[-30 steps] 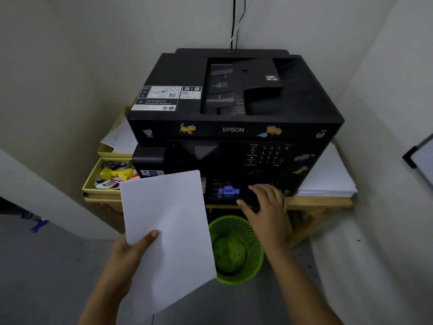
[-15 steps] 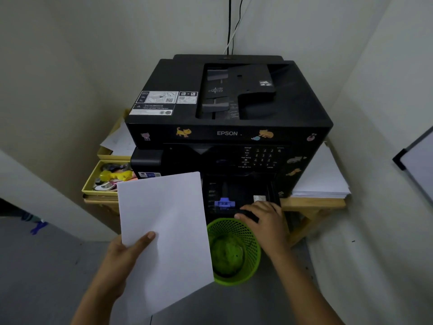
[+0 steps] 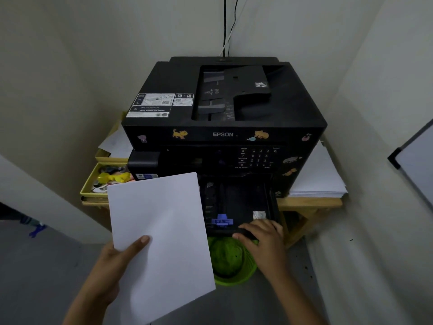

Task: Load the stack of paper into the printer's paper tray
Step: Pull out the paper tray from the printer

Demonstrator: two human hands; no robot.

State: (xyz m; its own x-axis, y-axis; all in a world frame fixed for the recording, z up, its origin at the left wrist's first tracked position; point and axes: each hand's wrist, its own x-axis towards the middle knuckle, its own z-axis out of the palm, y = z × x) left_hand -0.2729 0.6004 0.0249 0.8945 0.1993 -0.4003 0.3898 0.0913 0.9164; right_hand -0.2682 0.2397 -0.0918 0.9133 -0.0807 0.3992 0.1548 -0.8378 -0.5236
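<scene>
A black Epson printer (image 3: pixel 225 106) stands on a wooden table in a corner. Its black paper tray (image 3: pixel 236 202) is slid out at the front, showing a dark bare floor and a blue paper guide (image 3: pixel 222 220). My right hand (image 3: pixel 263 238) grips the tray's front lip, fingers curled over it. My left hand (image 3: pixel 114 266) holds a white stack of paper (image 3: pixel 161 235) from below with the thumb on top, in front of the printer's left side and left of the tray.
A green mesh waste bin (image 3: pixel 230 261) sits on the floor under the tray. Another paper pile (image 3: pixel 316 177) lies on the wooden table (image 3: pixel 311 202) right of the printer. Yellow trays (image 3: pixel 93 186) with small items stand at the left. Walls close in on both sides.
My right hand has pulled the paper tray farther out toward me, exposing more of its inside. The left hand and its paper stayed nearly still.
</scene>
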